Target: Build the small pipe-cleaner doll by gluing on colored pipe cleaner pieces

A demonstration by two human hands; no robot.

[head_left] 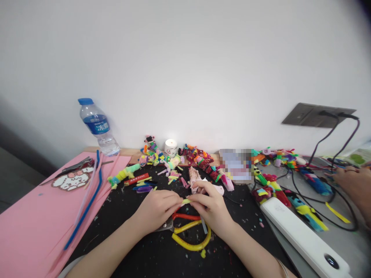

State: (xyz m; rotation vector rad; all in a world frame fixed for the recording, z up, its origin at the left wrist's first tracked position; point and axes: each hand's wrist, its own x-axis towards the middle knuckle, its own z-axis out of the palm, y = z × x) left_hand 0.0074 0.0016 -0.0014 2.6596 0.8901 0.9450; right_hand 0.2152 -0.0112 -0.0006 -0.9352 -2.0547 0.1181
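A short yellow-green piece of pipe cleaner (186,201) is pinched between the fingertips of both hands above the black mat (127,247). My left hand (159,208) closes on its left end, and my right hand (213,206) grips the right end. Just beneath them on the mat lies a pair of scissors with yellow and red handles (197,244), its metal part mostly hidden by my left hand. Behind the hands are a pinkish fuzzy piece (194,177), cut purple and yellow pipe cleaner pieces (144,187) and a small red box (136,179).
A water bottle (100,125) leans on the wall at left, near pink sheets (26,216) with blue pipe cleaners (87,216). Fuzzy figures (207,164) and a white cup (171,146) line the back. A long white device (304,237) and another person's hand (355,187) are at right.
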